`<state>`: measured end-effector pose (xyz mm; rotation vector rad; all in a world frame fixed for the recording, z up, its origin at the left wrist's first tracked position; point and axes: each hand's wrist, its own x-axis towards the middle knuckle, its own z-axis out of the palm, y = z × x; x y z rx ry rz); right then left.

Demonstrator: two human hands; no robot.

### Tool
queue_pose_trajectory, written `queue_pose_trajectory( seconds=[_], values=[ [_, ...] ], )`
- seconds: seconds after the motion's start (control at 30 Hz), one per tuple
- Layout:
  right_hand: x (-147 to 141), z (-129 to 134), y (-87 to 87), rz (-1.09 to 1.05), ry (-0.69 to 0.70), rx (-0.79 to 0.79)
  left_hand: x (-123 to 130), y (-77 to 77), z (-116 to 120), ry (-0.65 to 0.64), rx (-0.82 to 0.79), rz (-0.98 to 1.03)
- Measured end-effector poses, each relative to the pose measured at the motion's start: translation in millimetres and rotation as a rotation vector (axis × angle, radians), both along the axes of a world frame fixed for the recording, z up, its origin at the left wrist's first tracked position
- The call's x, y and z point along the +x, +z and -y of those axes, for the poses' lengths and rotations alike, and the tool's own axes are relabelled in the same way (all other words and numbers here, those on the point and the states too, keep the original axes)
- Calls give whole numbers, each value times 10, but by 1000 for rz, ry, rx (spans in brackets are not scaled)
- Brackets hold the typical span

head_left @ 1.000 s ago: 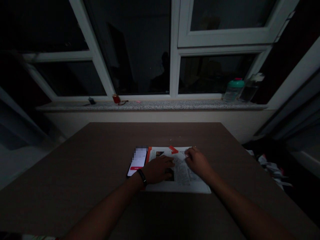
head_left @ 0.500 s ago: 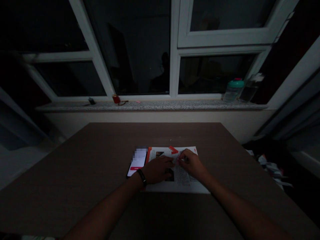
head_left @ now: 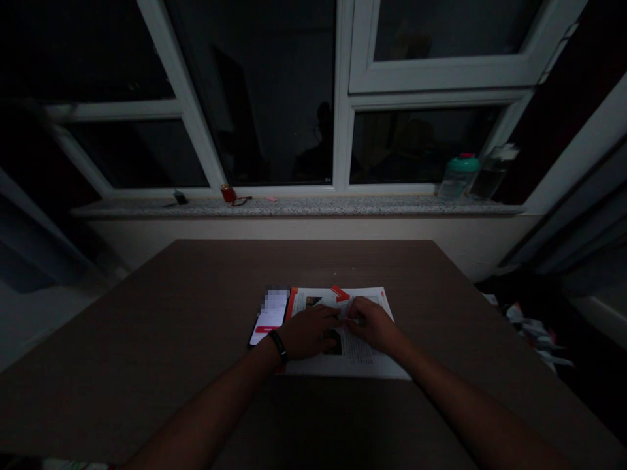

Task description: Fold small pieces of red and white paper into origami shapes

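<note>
A printed sheet or booklet with an orange left edge, dark pictures and blocks of text lies on the table. My left hand, with a black band at the wrist, rests on it with fingers stretched out. My right hand is just to the right, its thumb and fingers pinched together over the page. Something small and pinkish shows at those fingertips, too dim to name. Beyond the hands, a red-orange strip lies at the page's top edge. A lit phone is left of the page.
The brown table reaches toward a windowsill. On the sill stand a teal-lidded bottle, a clear bottle and a small red jar. Crumpled papers lie right of the table.
My right hand has shifted slightly toward me and to the left, its pinched fingertips now lower on the page. My left hand stays in place.
</note>
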<state>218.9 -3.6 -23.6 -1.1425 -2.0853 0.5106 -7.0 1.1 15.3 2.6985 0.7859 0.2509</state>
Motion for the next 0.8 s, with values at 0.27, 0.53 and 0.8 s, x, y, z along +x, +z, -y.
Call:
queue_pose_trajectory(
  seconds=[0.27, 0.53, 0.8],
  values=[
    [-36, -41, -34, 23, 18, 37, -9, -24, -17, -4, 18, -7],
    [10, -61, -59, -36, -64, 124, -29, 1, -31, -24, 26, -23],
    [0, -104, -101, -18, -4, 75, -18, 32, -20, -39, 34, -25]
  ],
)
